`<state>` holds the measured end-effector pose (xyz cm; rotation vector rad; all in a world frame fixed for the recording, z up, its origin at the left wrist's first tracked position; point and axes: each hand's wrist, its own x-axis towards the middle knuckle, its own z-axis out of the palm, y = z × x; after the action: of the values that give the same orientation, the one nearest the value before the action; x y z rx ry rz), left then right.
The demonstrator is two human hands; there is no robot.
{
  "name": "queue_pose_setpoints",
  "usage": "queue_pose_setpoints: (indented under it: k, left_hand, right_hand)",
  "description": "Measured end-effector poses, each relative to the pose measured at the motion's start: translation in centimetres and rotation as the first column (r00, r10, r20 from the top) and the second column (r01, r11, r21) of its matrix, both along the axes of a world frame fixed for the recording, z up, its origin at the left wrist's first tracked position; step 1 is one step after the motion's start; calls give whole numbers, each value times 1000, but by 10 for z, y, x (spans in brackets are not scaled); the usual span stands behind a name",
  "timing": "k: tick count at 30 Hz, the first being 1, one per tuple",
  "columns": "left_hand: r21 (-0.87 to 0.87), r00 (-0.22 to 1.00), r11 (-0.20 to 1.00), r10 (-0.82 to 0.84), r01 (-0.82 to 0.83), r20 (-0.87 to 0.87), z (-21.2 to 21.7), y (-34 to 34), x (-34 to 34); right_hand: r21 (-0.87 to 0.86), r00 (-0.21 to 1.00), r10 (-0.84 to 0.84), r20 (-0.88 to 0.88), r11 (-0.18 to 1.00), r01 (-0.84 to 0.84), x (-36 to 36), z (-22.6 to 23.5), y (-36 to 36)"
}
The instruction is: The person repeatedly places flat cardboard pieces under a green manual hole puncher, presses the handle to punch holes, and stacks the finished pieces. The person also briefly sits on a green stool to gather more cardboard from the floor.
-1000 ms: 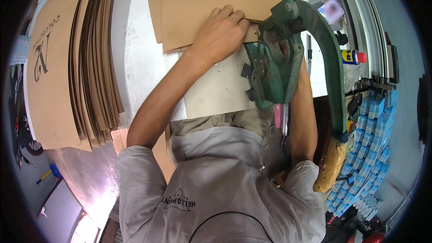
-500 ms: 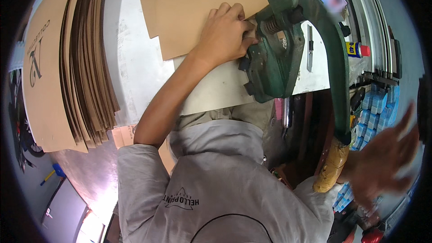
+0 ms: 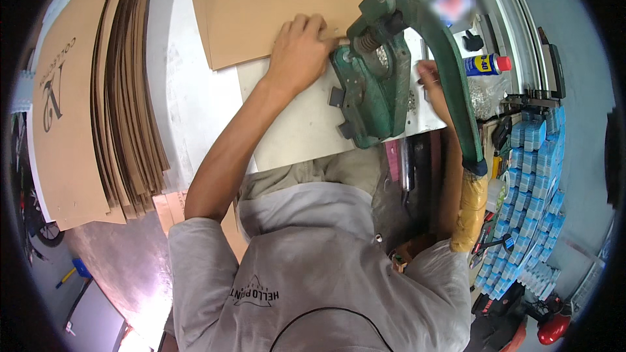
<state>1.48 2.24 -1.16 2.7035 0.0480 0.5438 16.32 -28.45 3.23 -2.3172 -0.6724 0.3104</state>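
A green hand-lever press (image 3: 375, 101) stands at the front of the white table. My left hand (image 3: 300, 52) rests at its left, fingers curled at the edge of a brown cardboard sheet (image 3: 251, 23) with a black printed emblem. The fingertips are next to the press jaw, and the thumb is hidden. My right hand (image 3: 430, 78) is behind the lever, over the table to the right of the press. Its fingers are drawn together; what they hold, if anything, is too small to make out. Small metal bits (image 3: 411, 102) lie close to it. Yellow-brown tape wraps the lever's handle (image 3: 471, 212).
A tall stack of brown cardboard sheets (image 3: 72, 111) stands at the left. On the right are a spray can (image 3: 484, 64) with a red cap, a phone (image 3: 452, 4) and a clear bag (image 3: 488, 94) of small pieces. Blue bundles (image 3: 528, 189) are piled beyond the lever.
My right hand has moved from beside the taped handle up to the table behind the lever. My left hand stays by the press jaw at the sheet. The whole view has shifted slightly.
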Motion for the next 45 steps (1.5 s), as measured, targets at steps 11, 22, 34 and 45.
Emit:
queue_pose_setpoints:
  k: [11,22,34,45]
  left_hand:
    - [267,970,951,196,-154,-140,8,52,-87]
    - [81,987,985,156,-153,-41,15,43,-57]
    - [40,987,987,156,-155,-32,7,55,-52]
    - [84,977,975,208,-204,-44,4,45,-50]
  right_hand:
    - [-86,988,-40,152,995,54,12,-64,17]
    - [-164,993,30,116,986,-11,0,-43,33]
    - [384,982,123,-144,922,-59,-28,-21,89]
    - [294,954,171,-246,951,-94,-47,-11,122]
